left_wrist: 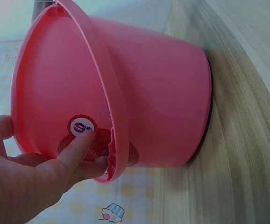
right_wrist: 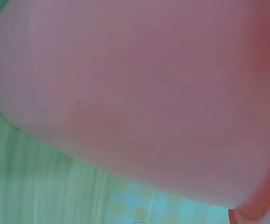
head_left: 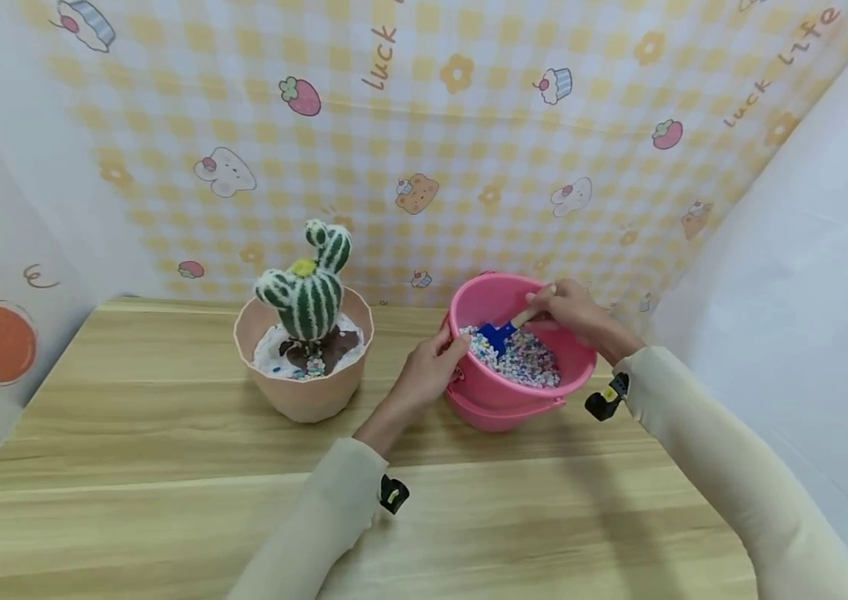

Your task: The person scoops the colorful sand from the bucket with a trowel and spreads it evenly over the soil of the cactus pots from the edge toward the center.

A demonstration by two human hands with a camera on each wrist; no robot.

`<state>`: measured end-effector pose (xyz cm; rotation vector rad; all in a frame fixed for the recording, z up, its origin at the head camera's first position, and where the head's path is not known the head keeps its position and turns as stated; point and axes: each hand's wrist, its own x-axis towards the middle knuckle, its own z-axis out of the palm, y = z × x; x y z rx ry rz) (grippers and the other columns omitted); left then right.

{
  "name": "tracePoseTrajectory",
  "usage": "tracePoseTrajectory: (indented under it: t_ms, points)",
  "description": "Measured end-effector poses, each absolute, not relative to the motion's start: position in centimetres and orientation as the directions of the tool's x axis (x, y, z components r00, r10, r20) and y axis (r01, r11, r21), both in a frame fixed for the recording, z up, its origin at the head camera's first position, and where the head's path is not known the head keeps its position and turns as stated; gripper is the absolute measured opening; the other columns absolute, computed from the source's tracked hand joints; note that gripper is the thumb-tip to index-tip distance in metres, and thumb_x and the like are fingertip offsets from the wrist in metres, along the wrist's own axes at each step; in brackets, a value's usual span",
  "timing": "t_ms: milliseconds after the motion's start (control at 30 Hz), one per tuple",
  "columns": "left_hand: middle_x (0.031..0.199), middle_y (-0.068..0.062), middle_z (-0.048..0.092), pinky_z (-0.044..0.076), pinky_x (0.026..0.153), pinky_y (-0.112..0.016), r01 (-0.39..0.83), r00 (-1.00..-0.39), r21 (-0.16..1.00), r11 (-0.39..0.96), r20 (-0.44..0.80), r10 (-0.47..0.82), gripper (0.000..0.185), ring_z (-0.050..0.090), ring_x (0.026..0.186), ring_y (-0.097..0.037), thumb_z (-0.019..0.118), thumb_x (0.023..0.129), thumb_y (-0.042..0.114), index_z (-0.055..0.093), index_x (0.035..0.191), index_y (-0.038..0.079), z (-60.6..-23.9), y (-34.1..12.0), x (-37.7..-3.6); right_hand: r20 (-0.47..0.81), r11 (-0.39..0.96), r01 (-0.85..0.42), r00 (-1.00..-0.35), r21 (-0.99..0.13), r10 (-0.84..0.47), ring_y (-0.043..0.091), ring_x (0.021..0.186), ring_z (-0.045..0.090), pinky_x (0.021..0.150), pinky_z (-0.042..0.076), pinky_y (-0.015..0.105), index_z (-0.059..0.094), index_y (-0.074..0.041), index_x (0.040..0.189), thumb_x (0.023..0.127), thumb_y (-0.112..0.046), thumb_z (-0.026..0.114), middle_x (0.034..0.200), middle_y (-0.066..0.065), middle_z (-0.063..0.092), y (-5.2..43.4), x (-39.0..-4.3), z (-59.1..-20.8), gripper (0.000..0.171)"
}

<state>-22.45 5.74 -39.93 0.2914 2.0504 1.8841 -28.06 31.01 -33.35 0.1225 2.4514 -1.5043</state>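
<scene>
A pink bucket [head_left: 499,404] stands on the table, holding small multicoloured pebbles [head_left: 532,362]. My left hand [head_left: 431,367] grips the bucket's left side, thumb at the rim; in the left wrist view the fingers of the left hand [left_wrist: 41,172] lie against the outer wall by a red sticker [left_wrist: 97,144]. My right hand [head_left: 574,310] reaches over the right rim and holds a small shovel by its wooden handle [head_left: 524,317]. Its blue blade [head_left: 497,337] touches the pebbles. Only the bucket's outer wall [right_wrist: 139,93] fills the right wrist view; the right hand is hidden there.
Left of the bucket stands a peach flowerpot [head_left: 311,398] with a striped green cactus [head_left: 313,304]; white and brown material and a few pebbles lie around its base. The bucket's handle [head_left: 506,414] hangs down in front. A yellow checked cloth [head_left: 424,133] covers the wall behind the wooden table [head_left: 168,433].
</scene>
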Motion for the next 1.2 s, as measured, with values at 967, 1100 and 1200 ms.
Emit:
tracePoseTrajectory:
  t_ms: [967,1100,1200]
  points:
    - [0.106,-0.009,0.062,0.054,0.080,-0.030,-0.078,-0.924,0.991,0.105,-0.111,0.366,0.054,0.059,0.092,-0.022,0.048,0.101,0.046,0.044,0.151,0.025,-39.8,5.5,-22.8,-0.314,0.348,0.344,-0.939,-0.872,0.142,0.015,0.068,0.074,0.087,0.056,0.039,0.060,0.011,0.123,0.103,-0.021,0.048,0.075,0.005,0.074,29.7,-27.6,-33.7,0.040]
    - [0.119,-0.010,0.062,0.057,0.089,-0.036,-0.078,-0.923,0.992,0.100,-0.110,0.368,0.054,0.062,0.098,-0.021,0.048,0.102,0.046,0.043,0.151,0.025,-39.7,5.5,-22.8,-0.335,0.284,0.352,-0.936,-0.892,0.108,0.018,0.070,0.074,0.087,0.056,0.037,0.058,0.011,0.127,0.104,-0.022,0.048,0.075,0.007,0.074,29.8,-27.4,-33.5,0.042]
    - [0.130,-0.010,0.059,0.057,0.094,-0.035,-0.088,-0.919,0.993,0.081,-0.112,0.379,0.055,0.064,0.105,-0.021,0.048,0.102,0.045,0.042,0.152,0.023,-39.7,5.4,-22.8,-0.350,0.264,0.359,-0.933,-0.895,0.082,0.019,0.072,0.075,0.086,0.056,0.036,0.055,0.011,0.130,0.105,-0.024,0.047,0.077,0.009,0.074,30.0,-27.3,-33.4,0.044]
